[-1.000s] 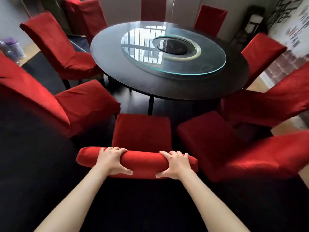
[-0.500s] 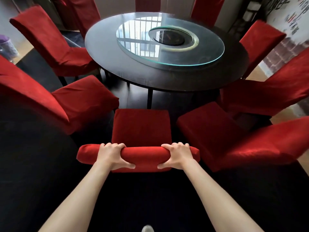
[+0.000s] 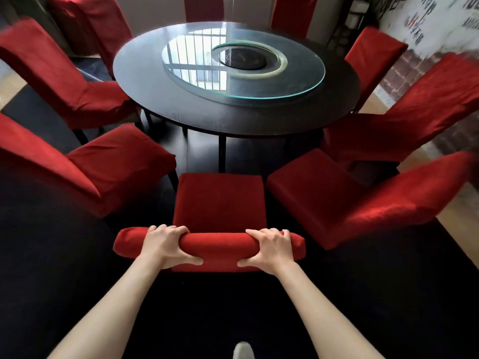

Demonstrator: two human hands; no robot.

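A: Where is the chair, and what holds it?
B: The red chair (image 3: pixel 220 200) stands at 6 o'clock of the round worktop (image 3: pixel 155 104), seat facing in. The left hand (image 3: pixel 166 246) and the right hand (image 3: pixel 269 248) both grip its padded backrest (image 3: pixel 220 246). Fingers curl over the far side, thumbs hook under the near side, 1 hand toward each end.
A: What has changed in the last second?
B: Not the grip: both hands sit on the same spots of the backrest as 1 second ago. What is new is a pale shoe (image 3: pixel 242 351) at 6 o'clock of the view, absent 1 second ago, so the person has stepped up behind the chair.
A: Is the chair under the worktop yet?
B: No. A strip of dark floor (image 3: pixel 246 156) shows between the seat's front edge and the worktop's rim. Whether that gap has shrunk I cannot tell, because the head moves too.
A: So what does it mean for the job?
B: I judge the chair is being walked in toward the worktop, with the push unfinished. The left neighbour chair (image 3: pixel 121 164) at 10 o'clock and the right neighbour chair (image 3: pixel 311 185) at 2 o'clock stand close, so it must go in straight. The glass turntable (image 3: pixel 298 81) plays no part.
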